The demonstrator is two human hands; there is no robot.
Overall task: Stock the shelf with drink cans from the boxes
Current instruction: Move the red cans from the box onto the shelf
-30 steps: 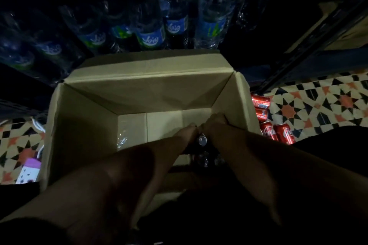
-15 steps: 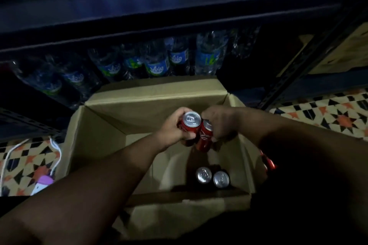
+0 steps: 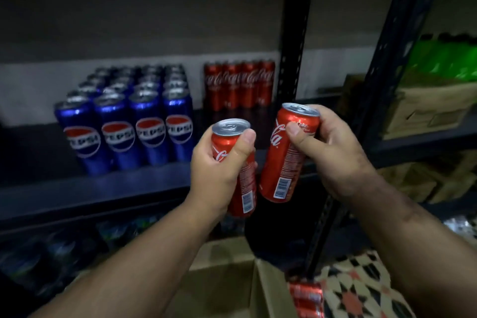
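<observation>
Left hand (image 3: 219,165) covers much of the label on its red cola can (image 3: 238,173). The cardboard box (image 3: 232,284) is cut off by the bottom edge. Bottles on the lower shelf (image 3: 59,253) are dark and blurred, their labels unreadable. A green item (image 3: 444,59) at the right edge is too blurred to identify.

Both red cans (image 3: 282,162) up front are glossy painted metal with bare silvery tops, shiny enough to catch the light. The blue cans (image 3: 129,134) on the shelf (image 3: 90,183) have the same slick metallic sheen. The shelf itself is dark with a matt finish, and its upright post (image 3: 293,59) looks like punched metal. The box (image 3: 232,279) down low is plain brown cardboard, dull and a bit rough. The bottles (image 3: 64,248) underneath are probably clear plastic, but it's too blurry to be sure.
</observation>
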